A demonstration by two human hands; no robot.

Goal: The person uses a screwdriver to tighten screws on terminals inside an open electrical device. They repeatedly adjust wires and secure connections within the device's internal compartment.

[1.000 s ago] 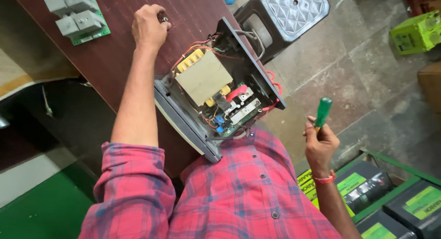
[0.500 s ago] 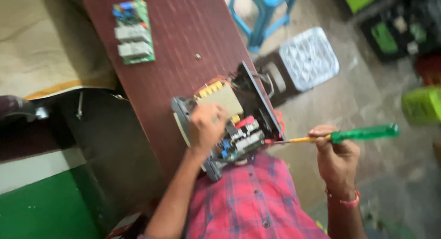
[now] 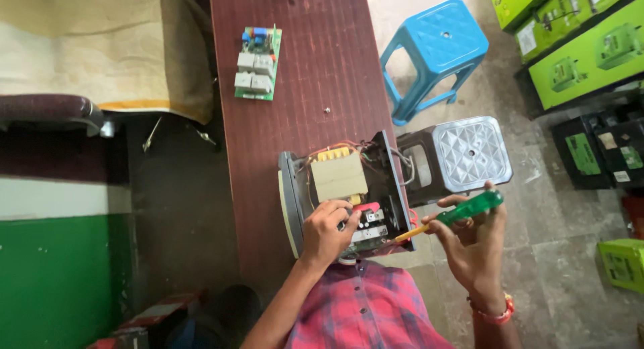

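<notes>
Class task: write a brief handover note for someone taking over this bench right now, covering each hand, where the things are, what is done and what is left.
Left hand: inside the open device case, fingers on the components near the front edge.
Right hand: holds the green-handled screwdriver, tip at the case's right side.
Case sits at the near end of the brown table; a loose green circuit board lies farther up, a small screw between.
Done: cover off, insides exposed.
Left: work inside the case; board not fitted.
</notes>
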